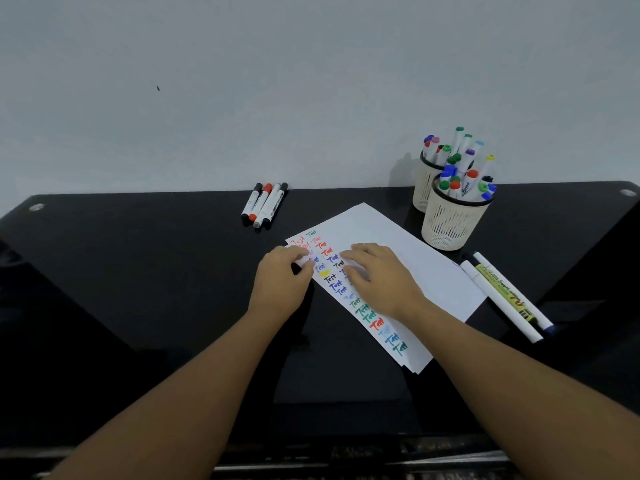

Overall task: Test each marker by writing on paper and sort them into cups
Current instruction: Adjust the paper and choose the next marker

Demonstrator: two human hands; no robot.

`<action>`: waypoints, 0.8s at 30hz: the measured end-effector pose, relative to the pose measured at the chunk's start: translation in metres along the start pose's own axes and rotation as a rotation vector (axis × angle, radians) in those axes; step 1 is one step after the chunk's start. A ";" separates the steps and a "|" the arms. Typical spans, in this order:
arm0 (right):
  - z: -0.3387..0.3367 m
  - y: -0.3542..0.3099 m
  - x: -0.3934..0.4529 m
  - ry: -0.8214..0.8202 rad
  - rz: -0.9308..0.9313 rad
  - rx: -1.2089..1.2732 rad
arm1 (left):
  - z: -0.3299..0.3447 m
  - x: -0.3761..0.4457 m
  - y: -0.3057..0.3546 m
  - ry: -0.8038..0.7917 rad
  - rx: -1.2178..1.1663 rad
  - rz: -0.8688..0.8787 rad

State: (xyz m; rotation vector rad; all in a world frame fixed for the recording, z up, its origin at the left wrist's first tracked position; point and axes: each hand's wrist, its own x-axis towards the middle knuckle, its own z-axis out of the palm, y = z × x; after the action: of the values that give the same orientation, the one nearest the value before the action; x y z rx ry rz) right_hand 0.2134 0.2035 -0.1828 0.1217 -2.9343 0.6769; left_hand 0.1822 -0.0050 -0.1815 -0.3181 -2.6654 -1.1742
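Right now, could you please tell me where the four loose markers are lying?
In the head view, the four loose markers lie side by side at the table's far edge, left of the paper.

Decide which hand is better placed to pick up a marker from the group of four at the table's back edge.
Probably the left hand: it sits at the paper's left edge, nearer the four markers. The right hand lies flat on the paper, farther away.

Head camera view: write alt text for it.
Both hands, the left hand and the right hand, rest on a sheet of paper covered in coloured "Test" marks on a black table. Two marker-filled cups stand behind; loose markers lie nearby.
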 end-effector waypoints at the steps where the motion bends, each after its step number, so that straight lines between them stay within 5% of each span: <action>1: 0.000 0.000 0.000 -0.003 0.001 0.007 | -0.002 0.008 0.000 0.000 -0.028 -0.036; 11: 0.002 0.001 0.002 0.002 0.025 0.008 | -0.015 0.096 -0.022 0.070 0.603 -0.152; 24: 0.001 0.000 0.003 0.004 0.017 0.012 | -0.005 0.111 -0.028 0.132 0.584 -0.216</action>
State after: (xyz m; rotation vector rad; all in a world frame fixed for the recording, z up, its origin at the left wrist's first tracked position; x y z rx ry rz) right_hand 0.2107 0.2031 -0.1836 0.0964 -2.9316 0.6959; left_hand 0.0692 -0.0146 -0.1670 0.1431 -2.8136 -0.3948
